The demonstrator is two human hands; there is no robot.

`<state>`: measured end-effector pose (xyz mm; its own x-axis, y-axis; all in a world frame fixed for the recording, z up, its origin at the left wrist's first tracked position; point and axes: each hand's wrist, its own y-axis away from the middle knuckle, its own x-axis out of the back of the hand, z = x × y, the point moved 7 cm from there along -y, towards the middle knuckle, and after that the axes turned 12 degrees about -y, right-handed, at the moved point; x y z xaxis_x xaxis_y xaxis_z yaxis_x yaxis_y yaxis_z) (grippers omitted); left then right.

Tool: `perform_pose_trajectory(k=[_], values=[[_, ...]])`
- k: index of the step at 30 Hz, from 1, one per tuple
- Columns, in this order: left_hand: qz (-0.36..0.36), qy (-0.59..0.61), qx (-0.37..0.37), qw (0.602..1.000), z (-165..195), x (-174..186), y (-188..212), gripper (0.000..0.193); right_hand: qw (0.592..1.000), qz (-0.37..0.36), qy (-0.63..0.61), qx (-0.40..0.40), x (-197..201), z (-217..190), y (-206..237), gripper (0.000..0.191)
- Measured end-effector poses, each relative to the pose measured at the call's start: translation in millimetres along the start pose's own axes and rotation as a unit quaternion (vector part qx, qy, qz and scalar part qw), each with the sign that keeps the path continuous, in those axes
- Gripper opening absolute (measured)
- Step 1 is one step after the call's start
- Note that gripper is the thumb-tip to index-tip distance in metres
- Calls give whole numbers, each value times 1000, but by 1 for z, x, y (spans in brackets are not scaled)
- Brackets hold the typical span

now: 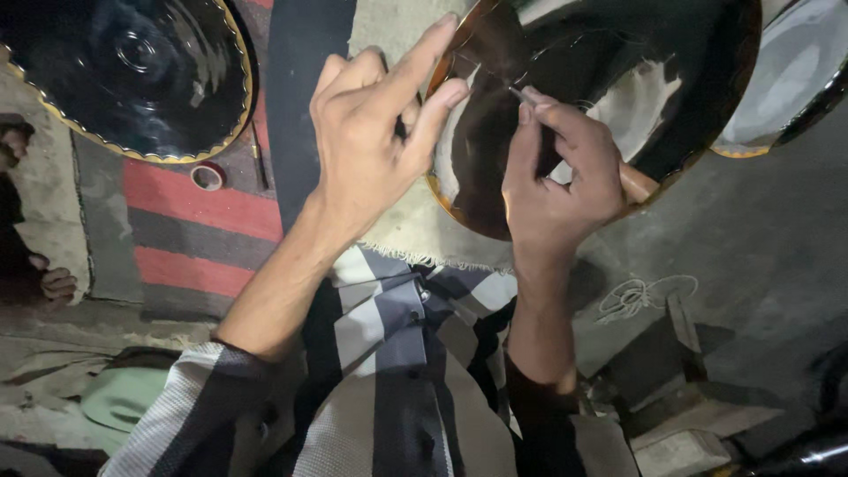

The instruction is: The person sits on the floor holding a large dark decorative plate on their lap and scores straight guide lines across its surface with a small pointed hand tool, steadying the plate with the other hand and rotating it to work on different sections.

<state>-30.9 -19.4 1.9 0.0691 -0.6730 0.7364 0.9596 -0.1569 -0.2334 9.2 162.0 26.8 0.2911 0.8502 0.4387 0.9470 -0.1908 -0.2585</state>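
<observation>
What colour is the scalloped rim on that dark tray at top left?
Gold, edging the glossy black tray; the head view shows it best.

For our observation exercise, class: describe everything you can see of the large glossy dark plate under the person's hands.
The dark plate is large, round and mirror-glossy, seemingly lacquered or polished metal, with a thin golden-orange rim. It reflects pale cloth and light. It lies tilted on a frayed beige cloth, its top cut off by the frame. The left hand rests fingertips on its left rim; the right hand holds a thin, wooden-handled tool pinched against its surface.
</observation>
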Motion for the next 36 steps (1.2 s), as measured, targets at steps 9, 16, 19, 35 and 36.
perform_pose_trajectory(k=[9, 16, 19, 35, 36], values=[[7, 20, 0, 1000, -4, -3, 3, 41, 997, -24, 29, 64, -8, -2, -2, 15], [8, 8, -10, 1000, -4, -4, 4, 42, 997, -41, 48, 48, -5, -1, -3, 14], [9, 6, -8, 1000, -4, -3, 5, 43, 995, -52, 49, 67, -4, -3, -5, 15], [20, 14, -14, 1000, -6, -4, 5, 41, 995, -57, 42, 71, -5, -6, -5, 13], [19, 14, -15, 1000, -6, -4, 5, 40, 995, -58, 46, 67, -6, -6, -4, 13]])
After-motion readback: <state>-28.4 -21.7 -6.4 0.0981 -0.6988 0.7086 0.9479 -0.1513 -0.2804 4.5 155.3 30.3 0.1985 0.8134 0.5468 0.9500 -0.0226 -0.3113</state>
